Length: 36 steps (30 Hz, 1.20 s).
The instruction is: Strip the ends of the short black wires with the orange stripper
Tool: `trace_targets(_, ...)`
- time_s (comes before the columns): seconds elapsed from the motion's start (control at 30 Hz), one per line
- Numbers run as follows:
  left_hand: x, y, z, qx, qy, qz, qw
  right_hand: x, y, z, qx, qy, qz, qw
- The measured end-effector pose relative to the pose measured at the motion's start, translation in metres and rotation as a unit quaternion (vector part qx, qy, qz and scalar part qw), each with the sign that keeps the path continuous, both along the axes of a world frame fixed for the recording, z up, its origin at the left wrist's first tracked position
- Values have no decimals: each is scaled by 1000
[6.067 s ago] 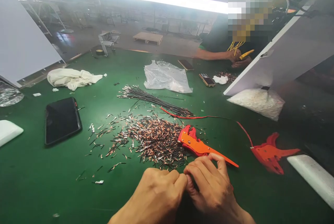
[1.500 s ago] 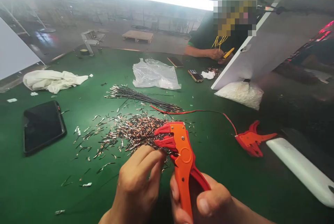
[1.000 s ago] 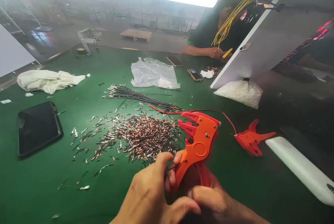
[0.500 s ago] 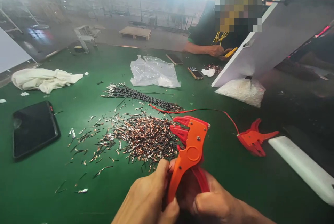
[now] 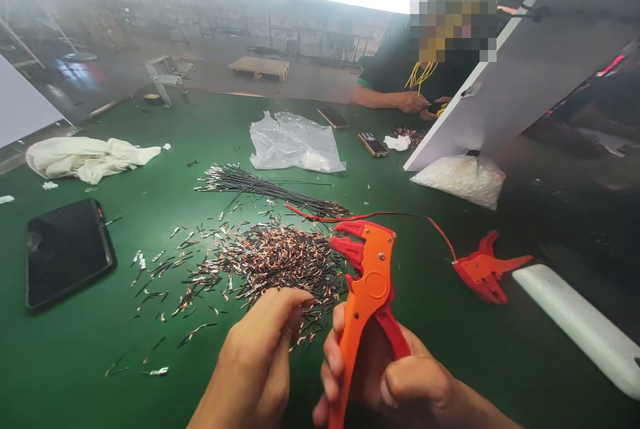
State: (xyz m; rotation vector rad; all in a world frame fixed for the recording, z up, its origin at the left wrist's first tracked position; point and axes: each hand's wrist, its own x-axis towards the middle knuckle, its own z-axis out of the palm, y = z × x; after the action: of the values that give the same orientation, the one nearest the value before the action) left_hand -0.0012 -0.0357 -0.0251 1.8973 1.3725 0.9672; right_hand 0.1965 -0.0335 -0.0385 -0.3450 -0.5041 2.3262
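Observation:
My right hand (image 5: 420,376) is wrapped round an orange and red wire stripper (image 5: 373,282), held upright with its red jaws pointing left. The jaws are parted, with no wire visible between them. Left of the tool, my left hand (image 5: 255,356) is closed, thumb over curled fingers; whatever it pinches is hidden. Just past it lies a heap of short black wire offcuts (image 5: 280,256) with bare copper and some metal terminals. Behind the heap rests a bundle of black wires (image 5: 270,189) with metal terminals at their left ends.
A second wire stripper (image 5: 485,268) with a red cord lies right, near a white bar (image 5: 575,329). Left are a black phone (image 5: 67,252) and a white cloth (image 5: 90,157). Beyond lie a plastic bag (image 5: 295,142) and a panel (image 5: 505,76). Opposite, a co-worker's hands (image 5: 415,102) hold yellow wires.
My left hand has come away from the stripper's handle and moved left, over the edge of the offcut heap. My right hand still grips the stripper, whose handles now show more fully.

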Motion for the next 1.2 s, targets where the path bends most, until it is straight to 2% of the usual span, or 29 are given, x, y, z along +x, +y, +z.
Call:
trace_targets(0.1, 4, 0, 2, -28, 4, 33, 999, -3, -4, -5, -28, 22, 39, 999)
trace_targets(0.27, 17, 1, 8, -52, -35, 35, 997, -7, -8, -7, -56, 46, 65, 995)
trace_targets(0.4, 19, 2, 5, -50, -66, 33, 996, -5, -8, -12, -64, 76, 81, 992)
trace_targets(0.73, 21, 1, -1, -10, -72, 6, 997, -3, -10, -18, -40, 84, 76, 993)
trace_targets(0.93, 24, 1, 1, 47, -84, 16, 995, -5, -9, -19, -21, 107, 79, 991)
trace_targets(1.2, 25, 2, -1, 70, -72, 22, 995, -2, -12, -18, -22, 99, 82, 992)
